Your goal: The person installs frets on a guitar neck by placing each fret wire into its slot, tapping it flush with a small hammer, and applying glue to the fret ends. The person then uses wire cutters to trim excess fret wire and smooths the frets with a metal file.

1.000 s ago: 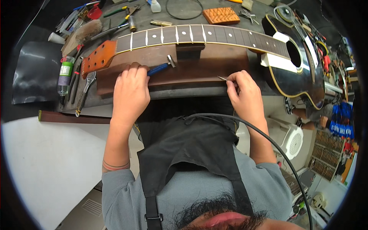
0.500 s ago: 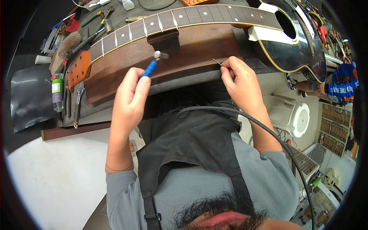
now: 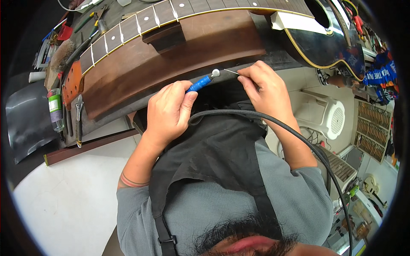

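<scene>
My left hand (image 3: 168, 107) is closed around the blue handle of a small hammer (image 3: 200, 83), whose pale round head points to the right. Between the thumb and fingertips of my right hand (image 3: 265, 85) is a thin piece of fret wire (image 3: 231, 71), its free end close to the hammer head. Both hands are in front of the bench edge, over my apron. Beyond them lies an acoustic guitar, its dark fretboard (image 3: 194, 7) facing up and its orange-brown headstock (image 3: 73, 85) at the left. A dark block (image 3: 164, 37) supports the neck.
A brown board (image 3: 218, 36) lies under the neck. Left of the headstock are a bottle (image 3: 55, 111), an adjustable wrench (image 3: 79, 121) and a brush (image 3: 62, 55). White tape (image 3: 292, 21) covers part of the black guitar body (image 3: 316, 49). A cable (image 3: 282, 123) crosses my right forearm. A white stool (image 3: 326, 115) stands right.
My left hand has moved right and lower with the hammer, bringing its head near the fret wire. The bench and guitar have shifted up and left in view.
</scene>
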{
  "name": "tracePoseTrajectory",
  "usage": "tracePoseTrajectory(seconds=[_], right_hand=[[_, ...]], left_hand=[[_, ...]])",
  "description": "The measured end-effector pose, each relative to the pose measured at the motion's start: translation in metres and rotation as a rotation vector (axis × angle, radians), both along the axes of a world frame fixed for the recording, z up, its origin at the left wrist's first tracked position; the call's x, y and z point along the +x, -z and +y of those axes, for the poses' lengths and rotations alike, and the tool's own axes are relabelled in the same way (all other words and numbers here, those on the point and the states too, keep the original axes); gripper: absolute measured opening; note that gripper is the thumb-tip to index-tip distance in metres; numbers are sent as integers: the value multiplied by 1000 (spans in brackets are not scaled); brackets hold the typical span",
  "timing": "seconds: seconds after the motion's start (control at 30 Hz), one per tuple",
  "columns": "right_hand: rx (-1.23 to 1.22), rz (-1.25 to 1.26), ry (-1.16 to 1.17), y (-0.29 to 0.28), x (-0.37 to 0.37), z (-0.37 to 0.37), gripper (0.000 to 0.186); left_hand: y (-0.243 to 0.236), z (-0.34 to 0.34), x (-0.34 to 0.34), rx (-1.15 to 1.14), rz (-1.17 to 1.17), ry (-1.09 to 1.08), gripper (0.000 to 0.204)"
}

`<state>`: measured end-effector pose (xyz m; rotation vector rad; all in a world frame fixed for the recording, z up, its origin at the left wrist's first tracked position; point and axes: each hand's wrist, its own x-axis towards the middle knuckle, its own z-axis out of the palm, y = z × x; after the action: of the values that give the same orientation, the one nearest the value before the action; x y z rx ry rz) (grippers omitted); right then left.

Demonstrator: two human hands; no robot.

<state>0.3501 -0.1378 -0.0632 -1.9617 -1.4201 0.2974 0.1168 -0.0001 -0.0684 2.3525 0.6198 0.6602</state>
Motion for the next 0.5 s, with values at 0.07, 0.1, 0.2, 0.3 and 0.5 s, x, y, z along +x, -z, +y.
tracePoseTrajectory(seconds=[0.07,0.1,0.2,0.3,0.5], right_hand=[[-72,57,48,-5,1,-4,11],[-106,86,70,-6,2,-6,12],[-124,163,126,-1,4,-9,15],[-92,155,119,1,4,-8,13],[-77,116,85,6,6,-8,10]], left_hand=[[0,-1,5,36,9,1,14],[1,-1,8,49,14,5,15],[5,-4,18,76,17,37,15],[7,-8,31,82,-4,88,14],[10,-15,46,118,6,94,15]])
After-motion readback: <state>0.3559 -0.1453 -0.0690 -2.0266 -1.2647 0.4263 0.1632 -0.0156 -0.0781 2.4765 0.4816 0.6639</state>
